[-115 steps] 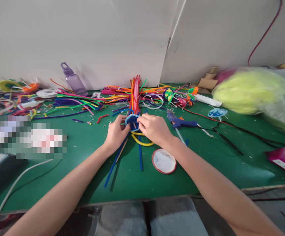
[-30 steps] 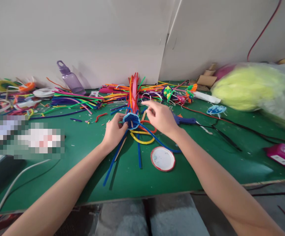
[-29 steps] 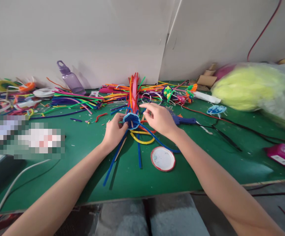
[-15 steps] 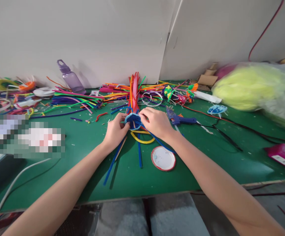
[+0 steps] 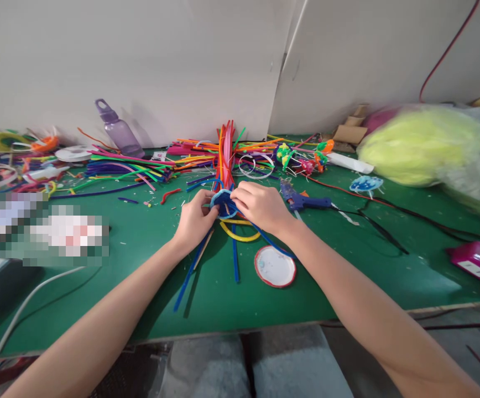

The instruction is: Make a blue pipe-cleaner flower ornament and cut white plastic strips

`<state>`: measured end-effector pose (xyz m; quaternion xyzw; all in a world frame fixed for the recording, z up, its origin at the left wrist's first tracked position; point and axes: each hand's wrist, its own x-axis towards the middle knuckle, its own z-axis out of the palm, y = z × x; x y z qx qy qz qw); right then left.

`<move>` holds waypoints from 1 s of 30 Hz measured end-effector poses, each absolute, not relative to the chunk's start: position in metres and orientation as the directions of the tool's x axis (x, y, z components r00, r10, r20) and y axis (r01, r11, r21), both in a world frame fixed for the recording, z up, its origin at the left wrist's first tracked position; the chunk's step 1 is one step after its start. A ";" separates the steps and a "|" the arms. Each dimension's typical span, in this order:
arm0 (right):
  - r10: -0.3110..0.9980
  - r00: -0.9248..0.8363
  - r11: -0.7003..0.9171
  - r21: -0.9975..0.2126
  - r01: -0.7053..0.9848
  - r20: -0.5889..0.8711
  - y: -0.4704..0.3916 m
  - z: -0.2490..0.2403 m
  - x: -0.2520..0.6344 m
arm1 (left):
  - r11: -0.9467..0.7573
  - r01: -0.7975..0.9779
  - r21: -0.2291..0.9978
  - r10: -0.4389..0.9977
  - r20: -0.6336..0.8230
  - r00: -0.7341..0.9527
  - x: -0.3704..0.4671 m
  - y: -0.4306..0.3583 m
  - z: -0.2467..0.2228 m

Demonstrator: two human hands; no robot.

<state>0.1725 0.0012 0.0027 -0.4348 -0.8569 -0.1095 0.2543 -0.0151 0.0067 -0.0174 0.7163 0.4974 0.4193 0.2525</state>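
Between my hands is a small round cup shape of blue pipe cleaner (image 5: 222, 202) with a light blue rim, its hollow turned toward me. My left hand (image 5: 196, 219) grips its left edge between thumb and fingers. On the other side, my right hand (image 5: 260, 205) pinches the right edge. Long blue pipe cleaners (image 5: 235, 260) stick out below it, and a thin wooden stick (image 5: 204, 250) shows beside my left hand. Under the cup lies a bent yellow pipe cleaner (image 5: 242, 237). A white lid with a red rim (image 5: 275, 266) rests nearer to me.
Bundles of coloured pipe cleaners (image 5: 225, 152) lie at the back. A blue glue gun (image 5: 306, 200) with its cable is to the right, near a blue spotted piece (image 5: 366, 183). A purple bottle (image 5: 119, 130) leans against the wall. A yellow-green plastic bag (image 5: 422, 143) sits far right.
My right hand has shifted slightly left over the cup's edge. The left hand keeps its hold with hardly any movement.
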 end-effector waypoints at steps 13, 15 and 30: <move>0.739 -0.373 0.575 -0.237 0.783 0.561 0.001 0.006 0.172 | -0.348 0.492 0.798 0.935 0.337 0.114 -0.014 0.007 -0.015; 0.743 -0.381 0.566 -0.212 0.797 0.550 0.001 0.005 0.171 | -0.351 0.478 0.805 0.934 0.337 0.118 -0.014 0.006 -0.015; 0.762 -0.153 0.571 -0.542 0.617 0.629 0.007 0.003 0.170 | -0.328 0.484 0.811 0.941 0.326 0.092 -0.016 0.009 -0.019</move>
